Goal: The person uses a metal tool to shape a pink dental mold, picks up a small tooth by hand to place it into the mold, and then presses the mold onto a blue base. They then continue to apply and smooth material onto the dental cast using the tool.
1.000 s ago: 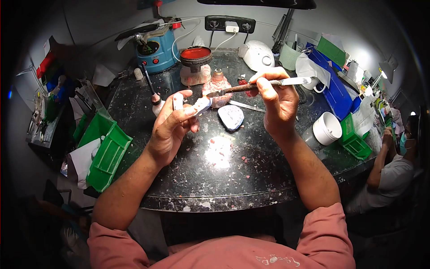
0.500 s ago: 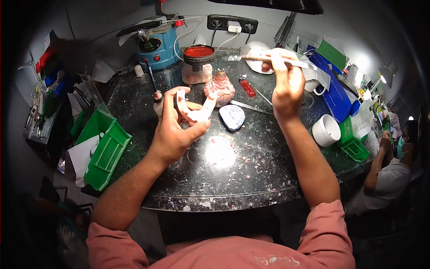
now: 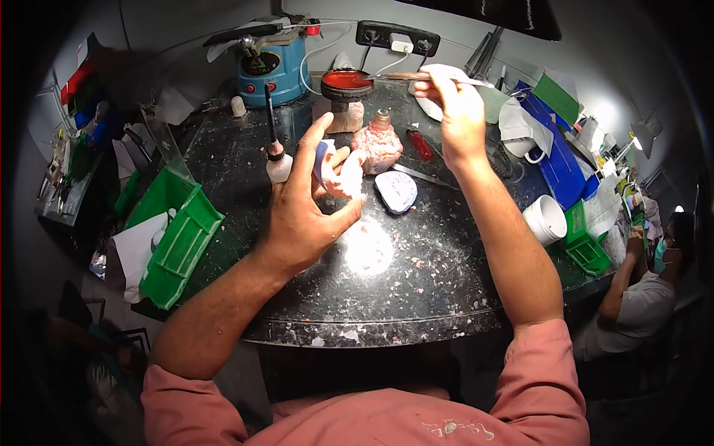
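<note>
My left hand (image 3: pixel 305 197) holds a curved, pale pink and white dental piece (image 3: pixel 342 175) between thumb and fingers. In my right hand (image 3: pixel 457 111) is a wooden-handled metal tool (image 3: pixel 409 76), its tip at the rim of a round dish of red wax (image 3: pixel 347 80). That dish stands on a pinkish block (image 3: pixel 345 117). Just right of the dental piece sits a wax-covered burner (image 3: pixel 378 144) with a metal neck. A small bottle (image 3: pixel 279 165) with a dark brush handle stands beside my left fingers. Below the burner lies a white and blue plaster piece (image 3: pixel 396 192).
A blue machine (image 3: pixel 273 73) stands at the back left. Green bins (image 3: pixel 178 245) flank the black bench (image 3: pixel 357 301). A red-handled tool (image 3: pixel 419 145), a white cup (image 3: pixel 545 220) and a blue tray (image 3: pixel 554 160) are on the right. Another person (image 3: pixel 639 305) sits far right.
The tool in my right hand has come to the wax dish and its tip has moved left. My left hand has turned the dental piece more side-on, with the index finger raised.
</note>
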Motion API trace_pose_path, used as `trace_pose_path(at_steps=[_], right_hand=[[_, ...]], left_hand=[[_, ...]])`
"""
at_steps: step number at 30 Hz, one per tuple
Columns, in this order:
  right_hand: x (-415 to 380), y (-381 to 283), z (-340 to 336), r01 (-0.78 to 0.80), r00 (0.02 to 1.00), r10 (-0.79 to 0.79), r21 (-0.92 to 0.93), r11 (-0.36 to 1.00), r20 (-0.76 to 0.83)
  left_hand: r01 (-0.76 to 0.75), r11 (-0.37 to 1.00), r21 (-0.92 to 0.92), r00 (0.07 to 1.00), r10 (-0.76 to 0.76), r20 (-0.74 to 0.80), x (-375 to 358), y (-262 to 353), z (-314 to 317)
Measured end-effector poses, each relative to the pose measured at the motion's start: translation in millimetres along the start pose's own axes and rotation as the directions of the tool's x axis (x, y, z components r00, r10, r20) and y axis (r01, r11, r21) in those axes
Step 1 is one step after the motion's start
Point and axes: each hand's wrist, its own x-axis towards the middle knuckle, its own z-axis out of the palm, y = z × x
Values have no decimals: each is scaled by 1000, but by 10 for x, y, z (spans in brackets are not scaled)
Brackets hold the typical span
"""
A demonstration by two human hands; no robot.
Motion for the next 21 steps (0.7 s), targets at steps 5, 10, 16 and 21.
trace_pose_path(at_steps=[5,10,16,21], right_hand=[[-440,-26,-172,-135,970,148,82,987,-191],[-583,-227,-153,7,997,-6,14,1000,-76],[-700,-424,-59,89,989,-92,31,996,115],[-732,-402,-59,75,985,-83,63,995,150]], left_hand=[[55,982,-180,998,-61,-29,15,-29,15],[10,977,-211,999,-18,-38,25,11,35],[17,989,-149,999,-22,-29,9,52,44],[25,984,-176,999,-32,-40,5,50,48]])
